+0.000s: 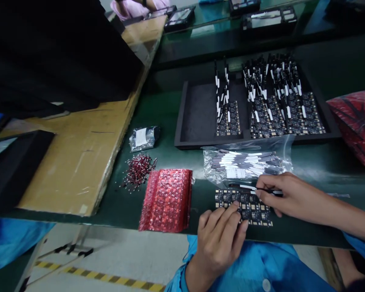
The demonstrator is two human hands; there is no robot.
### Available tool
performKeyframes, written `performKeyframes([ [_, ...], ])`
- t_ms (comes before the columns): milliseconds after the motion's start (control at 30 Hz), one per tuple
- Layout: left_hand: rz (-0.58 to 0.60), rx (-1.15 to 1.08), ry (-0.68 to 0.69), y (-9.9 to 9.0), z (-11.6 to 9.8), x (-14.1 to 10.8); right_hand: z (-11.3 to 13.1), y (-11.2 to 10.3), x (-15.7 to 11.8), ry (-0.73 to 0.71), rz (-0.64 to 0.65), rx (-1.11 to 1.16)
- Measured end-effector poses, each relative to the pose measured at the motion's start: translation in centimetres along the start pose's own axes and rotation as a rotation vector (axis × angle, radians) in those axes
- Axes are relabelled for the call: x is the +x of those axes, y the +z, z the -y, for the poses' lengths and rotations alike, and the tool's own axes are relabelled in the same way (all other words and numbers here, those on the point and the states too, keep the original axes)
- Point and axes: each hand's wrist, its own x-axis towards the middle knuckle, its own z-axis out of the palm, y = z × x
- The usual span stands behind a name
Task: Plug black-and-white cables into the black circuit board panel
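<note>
A panel of small black circuit boards (245, 207) lies on the green bench at the front edge. My left hand (220, 237) rests on its near left part, fingers stretched out and pressing down with nothing held. Between thumb and fingertips of my right hand (287, 195), a thin black strip with a white label (246, 186) is pinched. The strip lies along the panel's far edge, its free end pointing left. Just beyond is a clear plastic bag (208, 166) with several similar labelled strips (246, 158) in it.
A black foam tray (197, 109) holds several board panels (287, 113) with strips standing up from them. To the left are red bubble wrap (167, 198), a pile of small red-and-black parts (139, 170) and a silvery bag (144, 138). Cardboard (79, 162) covers the bench's left side.
</note>
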Motion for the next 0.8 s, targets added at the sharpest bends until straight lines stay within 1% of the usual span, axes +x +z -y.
performKeyframes([
  [433,0.023,0.028,0.013,0.26,-0.35,0.7,-0.68,0.34,0.11,-0.059,-0.021,-0.087],
  [800,0.039,0.032,0.001,0.42,-0.43,0.97,-0.68,0.68,0.2,-0.073,-0.053,-0.088],
])
